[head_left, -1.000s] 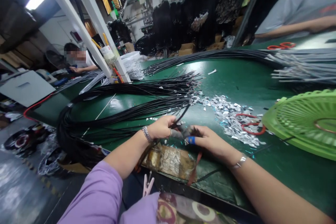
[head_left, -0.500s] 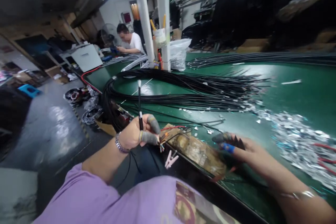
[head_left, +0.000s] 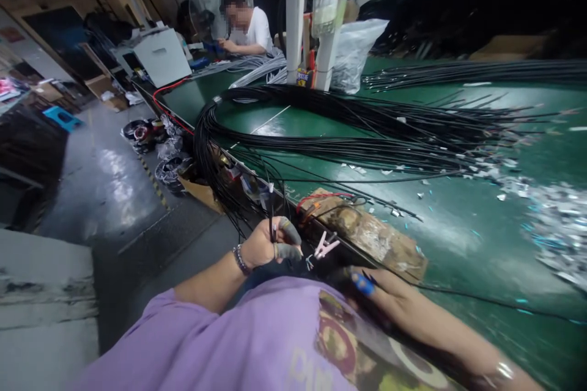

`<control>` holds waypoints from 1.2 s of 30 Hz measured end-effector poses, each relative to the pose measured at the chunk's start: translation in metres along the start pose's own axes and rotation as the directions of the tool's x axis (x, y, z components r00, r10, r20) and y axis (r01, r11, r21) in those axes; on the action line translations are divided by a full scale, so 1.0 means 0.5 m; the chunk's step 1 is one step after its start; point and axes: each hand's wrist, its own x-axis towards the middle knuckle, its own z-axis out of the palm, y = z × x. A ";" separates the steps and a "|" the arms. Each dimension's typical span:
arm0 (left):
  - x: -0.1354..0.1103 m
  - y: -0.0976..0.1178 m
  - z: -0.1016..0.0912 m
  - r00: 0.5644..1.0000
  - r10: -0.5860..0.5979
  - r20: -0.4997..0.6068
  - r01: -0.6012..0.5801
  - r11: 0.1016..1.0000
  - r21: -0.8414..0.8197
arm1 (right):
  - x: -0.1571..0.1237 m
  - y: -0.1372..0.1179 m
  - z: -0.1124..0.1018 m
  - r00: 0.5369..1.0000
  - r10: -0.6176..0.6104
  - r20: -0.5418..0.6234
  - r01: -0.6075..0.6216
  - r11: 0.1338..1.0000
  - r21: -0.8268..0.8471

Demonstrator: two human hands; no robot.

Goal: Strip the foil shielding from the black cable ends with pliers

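Note:
My left hand (head_left: pixel 263 247), with grey finger covers on thumb and forefinger, is closed on a thin black cable. The cable's bared coloured wires (head_left: pixel 309 263) show just past the fingertips. A slim black piece with a white tip (head_left: pixel 271 195) stands up from the same hand. My right hand (head_left: pixel 373 286) is low by the table edge, close to my shirt. Blue tape wraps one finger; its other fingers are dark and blurred, so whether it holds anything cannot be seen. Between the hands is a pink clip (head_left: pixel 326 247), beside a worn, taped wooden block (head_left: pixel 371 235).
A long bundle of black cables (head_left: pixel 339 146) curves over the green table (head_left: pixel 449 226) and hangs off its left edge. Silvery foil scraps (head_left: pixel 559 226) are heaped at the right. A co-worker (head_left: pixel 250 27) sits beyond white posts (head_left: pixel 297 18). Cable coils (head_left: pixel 172 168) lie on the floor.
My right hand has moved from over the table beyond the block down to the table edge near my body. The left hand keeps its hold on the cable. The view has shifted.

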 end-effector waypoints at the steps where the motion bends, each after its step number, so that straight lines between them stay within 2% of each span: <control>1: 0.005 -0.009 0.000 1.000 0.001 -0.005 -0.001 1.000 -0.010 | 0.013 0.018 0.019 0.999 0.040 -0.019 -0.039 0.998 0.057; 4: 0.017 -0.029 0.001 1.000 0.012 -0.022 -0.013 1.000 -0.016 | 0.054 0.052 0.061 0.973 0.129 -0.192 -0.068 0.953 0.295; 7: 0.022 -0.035 0.008 0.999 0.018 -0.029 -0.017 1.000 0.020 | 0.081 0.047 0.081 0.945 0.212 -0.250 -0.066 0.869 0.490; 12: 0.028 -0.031 0.022 1.000 0.006 0.000 -0.006 0.997 0.077 | 0.097 0.024 0.095 0.943 0.255 -0.214 -0.041 0.728 0.684; 17: 0.031 -0.033 0.023 1.000 -0.004 0.011 0.003 0.997 0.071 | 0.109 0.036 0.105 0.960 0.251 -0.120 -0.041 0.554 0.832; 26: 0.023 -0.030 0.014 0.999 -0.045 0.024 0.042 0.992 0.118 | 0.118 0.037 0.116 0.940 0.263 -0.218 0.049 0.529 0.847; 36: 0.022 -0.037 0.018 0.999 -0.038 -0.002 0.038 0.985 0.166 | 0.115 0.039 0.116 0.938 0.272 -0.214 0.041 0.524 0.850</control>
